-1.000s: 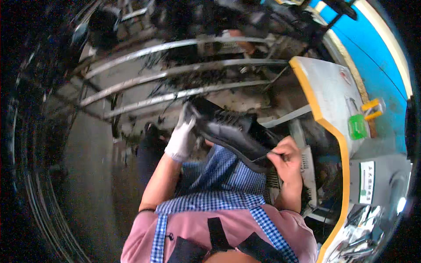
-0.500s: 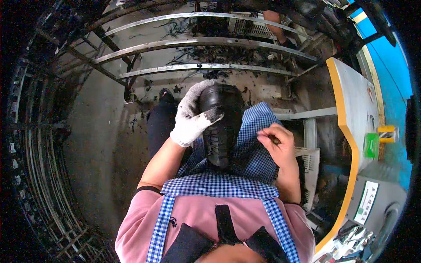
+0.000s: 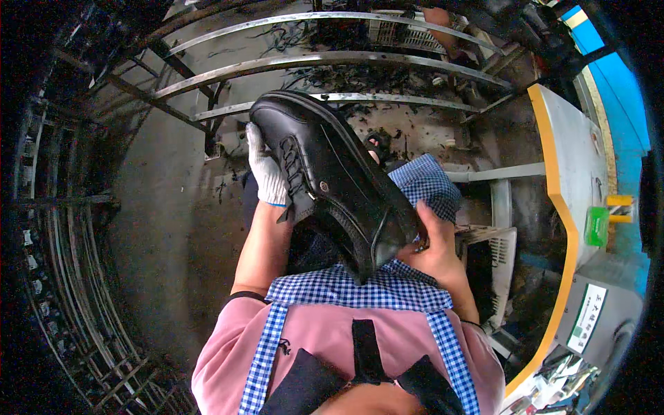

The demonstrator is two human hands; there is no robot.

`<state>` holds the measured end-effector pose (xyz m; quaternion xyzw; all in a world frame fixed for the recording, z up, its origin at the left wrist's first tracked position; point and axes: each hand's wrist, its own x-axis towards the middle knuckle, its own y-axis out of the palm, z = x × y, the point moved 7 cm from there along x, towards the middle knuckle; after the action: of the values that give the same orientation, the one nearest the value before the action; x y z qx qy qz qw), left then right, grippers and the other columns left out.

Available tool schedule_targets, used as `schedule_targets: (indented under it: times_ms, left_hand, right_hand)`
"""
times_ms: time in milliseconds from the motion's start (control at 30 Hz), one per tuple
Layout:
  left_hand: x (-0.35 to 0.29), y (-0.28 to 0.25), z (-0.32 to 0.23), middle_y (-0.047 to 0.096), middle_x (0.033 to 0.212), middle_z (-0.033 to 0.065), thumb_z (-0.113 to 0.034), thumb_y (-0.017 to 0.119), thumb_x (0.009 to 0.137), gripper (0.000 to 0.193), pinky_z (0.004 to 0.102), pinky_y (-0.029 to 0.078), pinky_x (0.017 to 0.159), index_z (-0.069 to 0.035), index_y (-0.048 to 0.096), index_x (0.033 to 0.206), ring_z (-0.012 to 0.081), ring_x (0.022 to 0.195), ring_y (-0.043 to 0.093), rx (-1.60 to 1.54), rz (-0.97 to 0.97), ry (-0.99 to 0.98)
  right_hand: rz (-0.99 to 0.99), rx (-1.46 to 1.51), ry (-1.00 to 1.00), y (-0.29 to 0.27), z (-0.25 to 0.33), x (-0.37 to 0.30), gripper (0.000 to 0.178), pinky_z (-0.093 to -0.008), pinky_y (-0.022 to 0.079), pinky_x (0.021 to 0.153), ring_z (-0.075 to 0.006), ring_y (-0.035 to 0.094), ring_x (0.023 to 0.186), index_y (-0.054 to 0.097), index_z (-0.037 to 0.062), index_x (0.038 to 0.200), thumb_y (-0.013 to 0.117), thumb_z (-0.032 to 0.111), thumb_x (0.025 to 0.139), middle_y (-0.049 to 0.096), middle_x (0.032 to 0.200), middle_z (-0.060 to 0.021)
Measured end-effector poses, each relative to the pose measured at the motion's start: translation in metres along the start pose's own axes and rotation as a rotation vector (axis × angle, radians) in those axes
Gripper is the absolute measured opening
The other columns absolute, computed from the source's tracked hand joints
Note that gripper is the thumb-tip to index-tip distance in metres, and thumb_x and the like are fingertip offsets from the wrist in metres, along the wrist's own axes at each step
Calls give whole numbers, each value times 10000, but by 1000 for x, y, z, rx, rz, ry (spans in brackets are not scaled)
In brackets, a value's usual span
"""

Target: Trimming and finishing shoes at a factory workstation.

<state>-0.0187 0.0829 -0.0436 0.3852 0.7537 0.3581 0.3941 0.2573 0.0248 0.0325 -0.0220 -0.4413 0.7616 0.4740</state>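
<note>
A black lace-up shoe [image 3: 339,166] lies tilted across my lap, toe to the upper left and heel to the lower right. Its laced side faces left, and its side wall is turned up toward me. My left hand [image 3: 264,169], in a white and grey knit glove, is closed on the front of the shoe by the laces; most of its fingers are hidden beneath. Bare, my right hand [image 3: 436,245] is at the heel with its fingers curled. Something dark and small seems to be in them, partly hidden by the heel.
Metal rails [image 3: 332,61] cross in front, with black scraps [image 3: 332,76] on the floor beyond. To the right stands a white table with a yellow edge [image 3: 557,187], bearing a green box [image 3: 596,226]. A pale plastic crate [image 3: 501,270] sits beneath it. Another person's arm [image 3: 440,28] shows at the far side.
The shoe has swung from upright to a slant, showing its side. My left hand has shifted left with it, and my right hand has come in from the right to the heel.
</note>
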Motion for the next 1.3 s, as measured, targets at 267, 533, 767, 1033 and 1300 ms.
schedule_targets:
  times_ms: [267,533,767,1033,1300]
  left_hand:
    - [17,-10,3,418,1309,107,-268,453,911,440,391,377,974,-59,386,1292,250,1166,436,303,175,-3]
    - [13,-14,24,436,1269,72,-395,456,909,515,318,345,935,-71,386,1303,192,1141,422,531,134,-231]
    - [15,-18,43,547,1027,1,-394,429,922,425,216,383,705,-117,462,1243,114,888,510,643,203,-314]
    - [33,-39,48,568,961,50,-305,467,917,391,294,443,731,-50,472,1213,150,852,532,706,242,-234]
    - [41,-50,58,581,921,42,-322,478,909,368,349,478,754,-54,504,1160,185,829,579,538,163,-306]
  right_hand:
    - [-124,559,297,3,-35,2,948,-355,454,867,-256,559,1021,367,21,1295,847,253,511,552,1139,-141]
    - [-174,1003,870,-4,-90,-27,633,-218,441,474,-116,541,595,429,54,1210,681,-2,633,572,905,-41]
    - [-1056,1149,543,-88,-109,-75,526,-197,314,334,-117,380,372,455,17,1206,535,92,692,560,1075,-162]
    - [-1224,571,292,-181,-93,51,454,-205,403,434,-95,504,561,476,76,1091,692,12,697,577,875,-48]
    - [-1037,610,237,-190,-176,191,649,-217,425,419,-105,557,669,368,52,1220,748,131,700,577,970,-76]
